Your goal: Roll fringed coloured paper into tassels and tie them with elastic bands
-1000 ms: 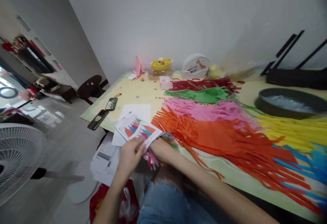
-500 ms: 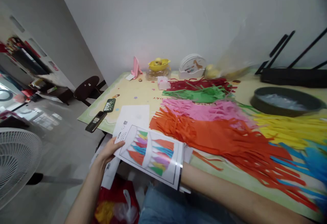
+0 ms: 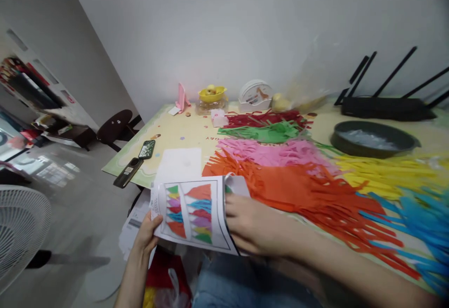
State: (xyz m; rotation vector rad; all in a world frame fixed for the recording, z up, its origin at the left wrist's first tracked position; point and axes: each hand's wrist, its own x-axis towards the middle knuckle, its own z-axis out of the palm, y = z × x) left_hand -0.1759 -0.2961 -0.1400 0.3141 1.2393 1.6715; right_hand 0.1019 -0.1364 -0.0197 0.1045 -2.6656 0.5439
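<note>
Both my hands hold a white printed sheet (image 3: 191, 214) that shows coloured fringed shapes, just off the table's near edge. My left hand (image 3: 147, 233) pinches its lower left corner, thumb on top. My right hand (image 3: 250, 223) grips the sheet's right edge, where the paper curls up and over. Right beside that hand lies a spread of orange fringed paper (image 3: 305, 191) on the table (image 3: 182, 132). A blank white sheet (image 3: 178, 163) lies flat just beyond the printed one.
Pink (image 3: 277, 151), green (image 3: 266, 132), dark red (image 3: 263, 118), yellow (image 3: 389, 172) and blue (image 3: 417, 214) fringed papers cover the table. A phone (image 3: 146, 149) and a remote (image 3: 126, 172) lie at the left edge. A dark round pan (image 3: 373, 137) sits at the right, a fan (image 3: 21, 233) on the floor.
The printed sheet turned from lying slanted over my right forearm to upright between both hands. My right hand came out from under it and took its right edge.
</note>
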